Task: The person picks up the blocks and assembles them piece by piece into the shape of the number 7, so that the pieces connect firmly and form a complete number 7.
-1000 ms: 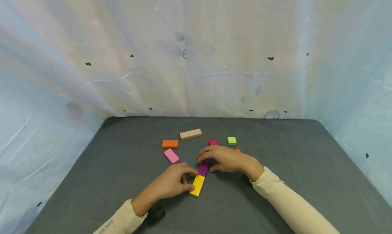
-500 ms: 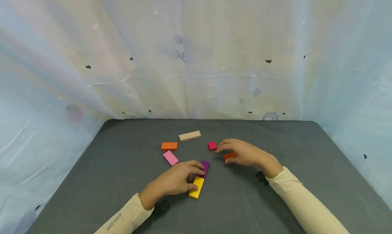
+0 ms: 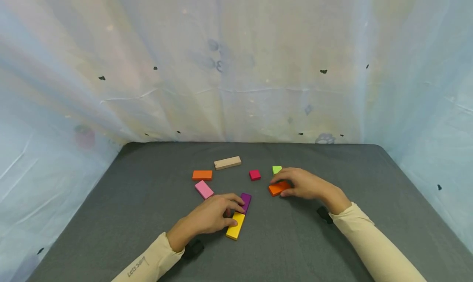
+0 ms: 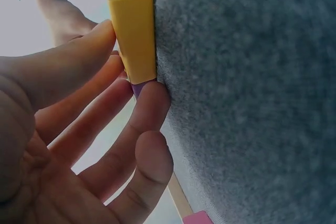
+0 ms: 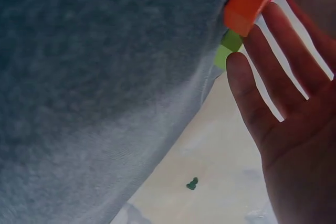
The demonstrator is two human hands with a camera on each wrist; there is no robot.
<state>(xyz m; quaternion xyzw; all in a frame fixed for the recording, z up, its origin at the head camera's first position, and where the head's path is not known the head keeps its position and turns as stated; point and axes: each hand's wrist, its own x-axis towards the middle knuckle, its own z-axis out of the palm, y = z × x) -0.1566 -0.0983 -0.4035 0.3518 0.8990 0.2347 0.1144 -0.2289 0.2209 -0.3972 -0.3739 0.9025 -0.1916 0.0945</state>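
In the head view my left hand lies over two blocks set end to end. Its thumb touches the yellow block, and its fingertips reach the purple block, which they partly cover. The left wrist view shows the thumb against the yellow block with the other fingers loosely bent beside it. Farther right, my right hand pinches an orange block on the table between thumb and fingers. The right wrist view shows that orange block at the fingertips, with a lime green block behind it.
On the dark grey table lie a second orange block, a pink block, a plain wooden block, a red block and the lime green block. A pale curtain hangs behind the table.
My right hand has left the purple block and moved right to the orange block, taking hold of it. The left hand has shifted slightly forward over the purple and yellow blocks.
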